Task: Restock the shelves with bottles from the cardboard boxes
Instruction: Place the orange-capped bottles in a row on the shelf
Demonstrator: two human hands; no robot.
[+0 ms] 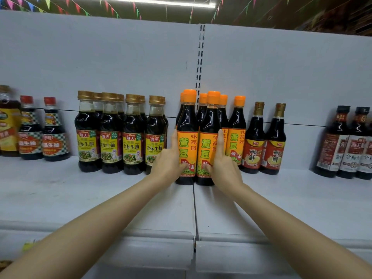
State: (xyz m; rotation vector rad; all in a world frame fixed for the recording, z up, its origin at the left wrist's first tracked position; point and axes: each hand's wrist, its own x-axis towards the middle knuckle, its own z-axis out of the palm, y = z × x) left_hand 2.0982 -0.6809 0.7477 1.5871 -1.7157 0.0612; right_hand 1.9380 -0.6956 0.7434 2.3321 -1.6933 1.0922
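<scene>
White shelf (100, 198), bottles (207, 141), maybe bunting overhead (76, 7)

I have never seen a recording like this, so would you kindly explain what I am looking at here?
There is no machine: a person wears a camera on the head, and it looks forward and down along both bare arms. This single picture shows a white shop shelf lined with dark sauce bottles. The left hand and right hand each have a grip on one of the two front orange-capped bottles, left and right, both standing upright side by side on the shelf. More orange-capped ones stand behind. Gold-capped bottles stand to the left, red-labelled bottles to the right.
</scene>
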